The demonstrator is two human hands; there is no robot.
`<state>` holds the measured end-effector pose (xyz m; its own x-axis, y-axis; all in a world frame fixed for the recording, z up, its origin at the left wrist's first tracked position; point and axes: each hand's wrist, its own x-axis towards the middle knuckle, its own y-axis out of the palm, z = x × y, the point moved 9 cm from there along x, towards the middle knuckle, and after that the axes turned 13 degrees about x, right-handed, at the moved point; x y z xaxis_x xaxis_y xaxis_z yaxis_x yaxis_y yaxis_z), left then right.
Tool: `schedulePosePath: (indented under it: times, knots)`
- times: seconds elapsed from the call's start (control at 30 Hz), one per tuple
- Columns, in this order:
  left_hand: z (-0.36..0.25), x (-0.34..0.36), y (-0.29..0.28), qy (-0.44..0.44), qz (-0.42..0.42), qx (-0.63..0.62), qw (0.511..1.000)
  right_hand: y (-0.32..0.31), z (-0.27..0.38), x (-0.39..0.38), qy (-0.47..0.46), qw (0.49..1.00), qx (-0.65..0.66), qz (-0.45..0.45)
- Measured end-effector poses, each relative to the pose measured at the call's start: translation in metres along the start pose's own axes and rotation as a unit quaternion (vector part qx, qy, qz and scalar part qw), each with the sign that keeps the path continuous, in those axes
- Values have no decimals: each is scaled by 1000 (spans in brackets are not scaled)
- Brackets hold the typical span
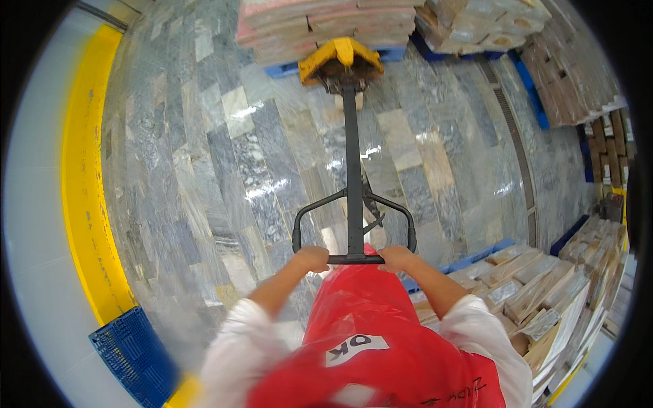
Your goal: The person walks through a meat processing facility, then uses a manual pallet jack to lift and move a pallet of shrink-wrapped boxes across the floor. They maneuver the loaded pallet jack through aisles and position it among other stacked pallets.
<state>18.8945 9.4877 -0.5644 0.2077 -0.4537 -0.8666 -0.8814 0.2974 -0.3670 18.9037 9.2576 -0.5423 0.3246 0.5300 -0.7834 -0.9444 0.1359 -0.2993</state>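
Note:
A pallet jack stands in front of me, its yellow body [342, 58] at the far side under a loaded pallet. From it a dark shaft [352, 143] runs toward me and ends in a black loop handle [355, 260]. My left hand [312, 259] is closed round the left corner of the loop's near bar. At the right corner, my right hand [398, 259] grips the same bar. Inside the loop, beside the shaft, a black lever [374, 223] shows. Both forearms reach forward from white sleeves, on either side of a red apron [364, 306].
Pinkish wrapped sacks or cartons [286, 30] are piled behind the jack. Wrapped stacks [568, 75] stand far right, and flat packages [537, 285] lie near right. A yellow curb [85, 170] lines the left wall above a blue plastic pallet [136, 357]. A drain grate [513, 129] crosses the tiled floor.

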Motion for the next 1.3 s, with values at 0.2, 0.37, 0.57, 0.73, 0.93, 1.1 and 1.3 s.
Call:
schedulePosePath:
  times: [0.2,0.37,0.57,0.73,0.93,1.1,1.3]
  knots:
    - [5,-197,-292,1,-270,84,959,-282,136,-172,-46,963,-69,-257]
    - [40,-324,-526,-137,-613,132,767,-500,234,-234,-119,723,-273,-623]
    - [27,-327,-551,-161,-659,182,712,-529,218,-237,-111,687,-275,-663]
    - [-21,-261,-354,-137,-618,86,769,-339,166,-223,-184,765,-140,-601]
    - [-40,-62,-14,-77,-486,142,859,26,0,-18,-36,907,-55,-417]
    - [-20,24,60,-146,-205,101,962,91,-27,76,87,984,20,-154]
    - [-21,-128,-155,20,-97,155,983,-120,90,-97,-1,979,-9,-203]
